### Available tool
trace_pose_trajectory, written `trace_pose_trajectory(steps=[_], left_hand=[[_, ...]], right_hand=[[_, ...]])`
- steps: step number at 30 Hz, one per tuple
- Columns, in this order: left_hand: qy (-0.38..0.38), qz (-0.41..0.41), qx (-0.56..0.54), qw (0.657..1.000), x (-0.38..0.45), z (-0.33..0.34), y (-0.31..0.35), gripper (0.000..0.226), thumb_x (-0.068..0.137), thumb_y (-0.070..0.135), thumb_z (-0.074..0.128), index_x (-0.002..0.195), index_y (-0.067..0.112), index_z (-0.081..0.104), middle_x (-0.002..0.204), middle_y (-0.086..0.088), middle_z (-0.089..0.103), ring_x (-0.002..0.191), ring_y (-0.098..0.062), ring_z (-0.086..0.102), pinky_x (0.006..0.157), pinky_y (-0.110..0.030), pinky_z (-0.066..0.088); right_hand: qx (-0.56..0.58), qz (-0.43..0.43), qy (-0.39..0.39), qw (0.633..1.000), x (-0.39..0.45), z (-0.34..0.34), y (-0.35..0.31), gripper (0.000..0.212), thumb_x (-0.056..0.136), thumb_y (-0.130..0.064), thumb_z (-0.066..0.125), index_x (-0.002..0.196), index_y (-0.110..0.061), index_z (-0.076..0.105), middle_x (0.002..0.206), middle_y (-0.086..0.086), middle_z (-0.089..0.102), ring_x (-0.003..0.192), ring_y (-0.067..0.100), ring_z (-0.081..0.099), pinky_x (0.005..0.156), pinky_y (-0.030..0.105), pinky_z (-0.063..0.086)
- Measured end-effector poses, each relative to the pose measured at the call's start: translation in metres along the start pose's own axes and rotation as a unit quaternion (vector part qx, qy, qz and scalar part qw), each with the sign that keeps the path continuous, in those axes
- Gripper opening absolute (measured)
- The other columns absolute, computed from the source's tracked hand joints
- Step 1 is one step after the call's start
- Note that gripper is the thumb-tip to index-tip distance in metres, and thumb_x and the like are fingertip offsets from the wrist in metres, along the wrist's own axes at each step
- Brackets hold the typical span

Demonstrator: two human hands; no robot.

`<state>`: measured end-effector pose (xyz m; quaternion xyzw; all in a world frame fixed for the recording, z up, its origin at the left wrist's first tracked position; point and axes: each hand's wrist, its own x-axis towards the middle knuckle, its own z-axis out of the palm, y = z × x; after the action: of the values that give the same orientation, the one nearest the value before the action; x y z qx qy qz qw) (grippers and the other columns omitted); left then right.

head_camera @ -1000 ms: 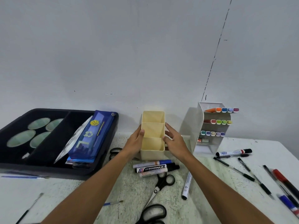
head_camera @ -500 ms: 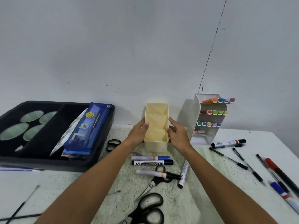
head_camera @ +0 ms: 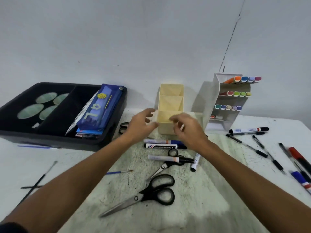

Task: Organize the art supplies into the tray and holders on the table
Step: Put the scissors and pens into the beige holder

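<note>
A cream holder [head_camera: 170, 105] with three compartments stands upright against the wall at the middle of the table. My left hand [head_camera: 140, 124] and my right hand [head_camera: 187, 127] hover just in front of it, blurred, fingers loosely spread, holding nothing. Three markers [head_camera: 165, 144] lie side by side below my hands. Two pairs of black scissors lie nearer me, a small pair [head_camera: 170, 163] and a large pair [head_camera: 148, 194]. A black tray [head_camera: 55, 138] at the left holds a blue pencil case [head_camera: 99, 108].
A white rack [head_camera: 227, 101] with rows of coloured markers stands right of the cream holder. Several pens and markers [head_camera: 262, 148] are scattered at the right. Thin brushes [head_camera: 38, 179] lie at the left front, and a third pair of scissors [head_camera: 123, 126] sits beside the tray.
Both hands have let go of the cream holder and drawn back toward me. The holder now stands further back by the wall. The markers below it lie further apart.
</note>
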<state>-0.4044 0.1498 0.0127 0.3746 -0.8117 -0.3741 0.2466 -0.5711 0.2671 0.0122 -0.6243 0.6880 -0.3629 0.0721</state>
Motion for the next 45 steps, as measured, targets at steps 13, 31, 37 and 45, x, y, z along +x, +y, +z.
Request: trace_pose_trajectory(steps=[13, 31, 37, 45], left_hand=[[-0.141, 0.271, 0.230, 0.924, -0.146, 0.028, -0.026, 0.076, 0.068, 0.072, 0.070, 0.124, 0.020, 0.064, 0.125, -0.004, 0.059, 0.108, -0.024, 0.055, 0.089, -0.036, 0.046], [-0.060, 0.273, 0.257, 0.925, -0.163, 0.046, -0.023, 0.068, 0.069, 0.069, 0.072, 0.118, 0.022, 0.068, 0.127, 0.003, 0.062, 0.103, -0.022, 0.057, 0.082, -0.034, 0.048], [-0.060, 0.249, 0.202, 0.945, -0.158, 0.041, -0.014, 0.066, 0.069, 0.061, 0.077, 0.117, 0.018, 0.068, 0.117, 0.005, 0.065, 0.099, -0.020, 0.054, 0.083, -0.037, 0.048], [0.025, 0.074, -0.071, 0.994, -0.151, 0.015, -0.002, 0.066, 0.063, 0.049, 0.083, 0.119, 0.020, 0.065, 0.114, 0.010, 0.067, 0.105, -0.003, 0.062, 0.080, -0.024, 0.055]], right_hand=[[-0.100, -0.076, -0.254, 0.959, -0.030, 0.014, 0.009, 0.019, 0.088, -0.029, 0.067, 0.104, -0.020, 0.072, 0.095, -0.002, 0.064, 0.086, 0.017, 0.058, 0.073, 0.037, 0.048], [-0.068, -0.073, -0.256, 0.961, -0.001, 0.030, -0.010, 0.015, 0.083, -0.029, 0.073, 0.093, -0.017, 0.073, 0.091, -0.003, 0.066, 0.081, 0.014, 0.059, 0.071, 0.032, 0.049], [-0.107, -0.018, -0.363, 0.926, -0.013, -0.001, 0.019, 0.040, 0.070, -0.036, 0.084, 0.106, -0.026, 0.070, 0.098, -0.015, 0.055, 0.088, 0.007, 0.056, 0.078, 0.032, 0.052], [-0.151, -0.056, -0.344, 0.925, -0.019, 0.004, 0.021, 0.037, 0.077, -0.026, 0.075, 0.114, -0.028, 0.070, 0.097, -0.015, 0.041, 0.084, 0.008, 0.049, 0.065, 0.022, 0.042]])
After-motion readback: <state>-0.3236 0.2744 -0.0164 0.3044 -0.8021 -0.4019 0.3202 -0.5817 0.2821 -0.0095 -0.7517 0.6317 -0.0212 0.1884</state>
